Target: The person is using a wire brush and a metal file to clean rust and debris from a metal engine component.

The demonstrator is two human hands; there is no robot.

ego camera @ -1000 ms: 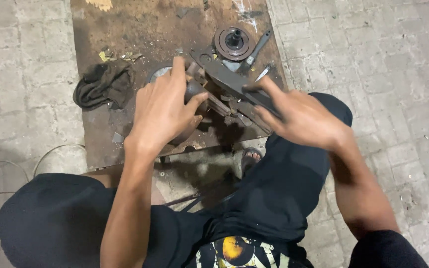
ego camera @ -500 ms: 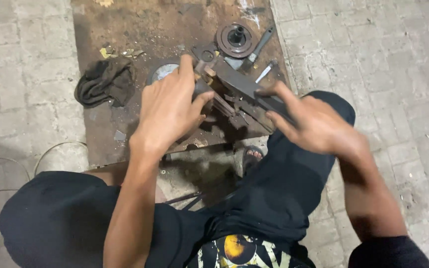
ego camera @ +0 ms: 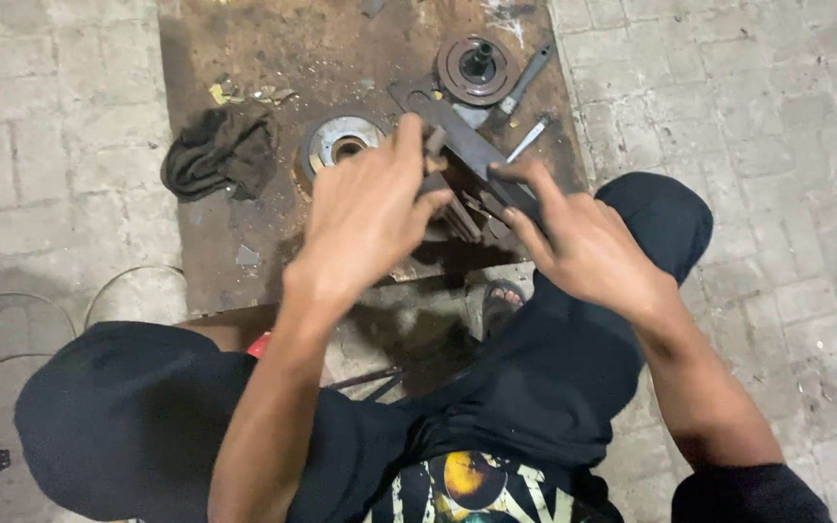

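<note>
A person sits on a grey brick-paved floor (ego camera: 767,116), knees in dark trousers spread to either side, bent over a rusty brown metal plate (ego camera: 244,58) that lies flat on the ground and serves as the work surface. At the plate's near edge, between the knees, sits a dark, greasy metal assembly (ego camera: 467,199), topped by a flat slotted bar (ego camera: 457,131) that runs diagonally from upper left to lower right. The left hand (ego camera: 365,218) covers the left part of the assembly from above, fingers curled down around it and thumb pressed against an upright piece; what exactly lies under the palm is hidden. The right hand (ego camera: 583,242) grips the lower right end of the bar, forefinger stretched along its top edge, the other fingers closed around the metal below. Just beyond the left hand, a round silver flange with a centre hole (ego camera: 341,143) rests on the plate. Farther back stands a dark round pulley-like disc (ego camera: 477,66), with a long-handled tool (ego camera: 527,77) lying just beside it at right. A crumpled dark rag (ego camera: 215,150) lies on the plate to the left, well apart from the hands. A small slim silver tool (ego camera: 527,140) lies near the bar's right side.
</note>
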